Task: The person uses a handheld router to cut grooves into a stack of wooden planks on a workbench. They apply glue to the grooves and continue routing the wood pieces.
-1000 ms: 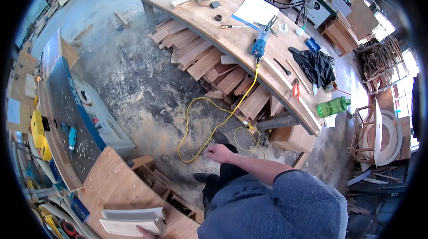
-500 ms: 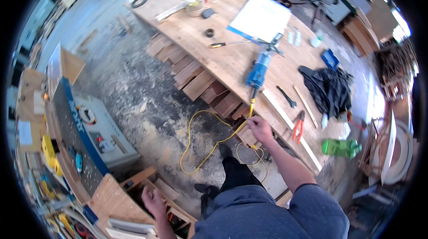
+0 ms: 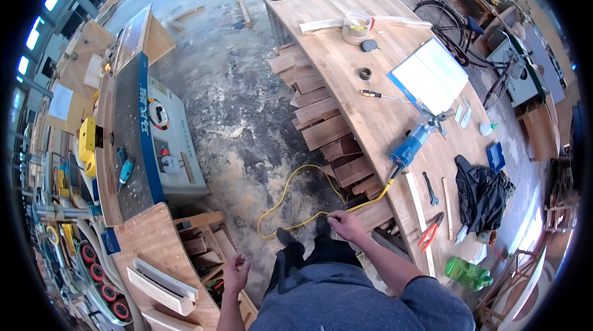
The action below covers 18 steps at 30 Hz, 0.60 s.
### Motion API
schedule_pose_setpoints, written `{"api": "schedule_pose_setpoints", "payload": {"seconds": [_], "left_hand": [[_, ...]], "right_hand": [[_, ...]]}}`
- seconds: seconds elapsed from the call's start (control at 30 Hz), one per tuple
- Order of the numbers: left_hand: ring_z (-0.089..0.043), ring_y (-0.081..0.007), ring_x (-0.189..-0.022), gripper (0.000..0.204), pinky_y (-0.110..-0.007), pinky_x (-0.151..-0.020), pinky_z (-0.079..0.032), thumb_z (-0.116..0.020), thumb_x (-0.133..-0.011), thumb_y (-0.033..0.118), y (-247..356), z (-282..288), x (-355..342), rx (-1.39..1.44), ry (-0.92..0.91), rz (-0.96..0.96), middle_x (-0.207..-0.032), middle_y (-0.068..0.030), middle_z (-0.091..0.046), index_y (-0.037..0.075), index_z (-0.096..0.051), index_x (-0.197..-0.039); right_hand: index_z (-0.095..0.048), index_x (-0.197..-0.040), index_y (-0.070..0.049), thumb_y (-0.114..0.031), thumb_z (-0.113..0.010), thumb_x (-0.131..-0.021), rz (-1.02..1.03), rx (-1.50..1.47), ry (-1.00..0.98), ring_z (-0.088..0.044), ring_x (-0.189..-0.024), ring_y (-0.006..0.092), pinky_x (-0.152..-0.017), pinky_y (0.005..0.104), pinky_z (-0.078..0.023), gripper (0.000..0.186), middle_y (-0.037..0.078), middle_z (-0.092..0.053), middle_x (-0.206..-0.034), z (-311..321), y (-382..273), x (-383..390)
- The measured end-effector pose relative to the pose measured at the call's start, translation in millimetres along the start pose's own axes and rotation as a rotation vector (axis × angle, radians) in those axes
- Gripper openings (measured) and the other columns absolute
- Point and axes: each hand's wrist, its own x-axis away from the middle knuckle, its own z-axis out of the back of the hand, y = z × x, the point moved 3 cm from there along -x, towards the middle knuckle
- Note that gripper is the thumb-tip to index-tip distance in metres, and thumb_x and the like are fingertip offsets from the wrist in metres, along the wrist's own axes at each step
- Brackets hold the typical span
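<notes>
My right hand [image 3: 347,226] is closed in a pinch on a yellow power cord [image 3: 302,223], beside the table's near edge. From there the cord runs up to a blue power tool [image 3: 409,149] lying on the wooden table [image 3: 346,7], and its other part loops over the floor. Down at the left, my left hand [image 3: 236,274] hangs with loosely bent fingers apart and nothing in it, near a wooden shelf unit [image 3: 213,251]. Around the tool lie a screwdriver [image 3: 383,96], a spanner [image 3: 430,189] and orange-handled pliers [image 3: 430,232].
Stacked planks [image 3: 324,130] jut out below the tabletop. A grey and blue machine [image 3: 176,139] stands to the left, with a teal drill [image 3: 126,170] on it. A clipboard [image 3: 432,75], black cloth [image 3: 482,192] and green bottle [image 3: 468,273] rest on the table. Someone walks far off.
The view has swung left, so the table appears farther right. My right hand has moved along the cord away from the tool, and the cord has shifted with it.
</notes>
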Motion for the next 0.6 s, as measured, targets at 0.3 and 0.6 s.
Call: {"api": "schedule_pose_setpoints", "payload": {"seconds": [0.3,0.6], "left_hand": [[-0.072,-0.0277,-0.107,0.049,-0.038,-0.097,-0.055,-0.075,-0.093,0.025,-85.1,17.4,19.4,0.142,0.044,0.066,-0.115,-0.0194,-0.075,-0.003,-0.064,-0.132],[-0.049,-0.0379,-0.142,0.056,-0.051,-0.119,-0.040,-0.065,-0.101,0.025,-97.9,11.2,10.2,-0.226,-0.178,0.311,-0.152,-0.0241,-0.052,0.003,-0.051,-0.150]], "right_hand": [[-0.075,-0.106,-0.002,-0.017,-0.071,-0.097,-0.238,-0.150,0.008,-0.068,-0.082,0.0125,-0.078,0.0296,-0.056,0.019,0.006,-0.075,-0.089,17.0,-58.6,-94.7],[-0.075,-0.106,-0.003,-0.021,-0.068,-0.097,0.361,0.177,0.551,-0.071,-0.085,0.0259,-0.081,0.0376,-0.056,0.022,0.012,-0.076,-0.092,205.1,-145.6,-310.0]]}}
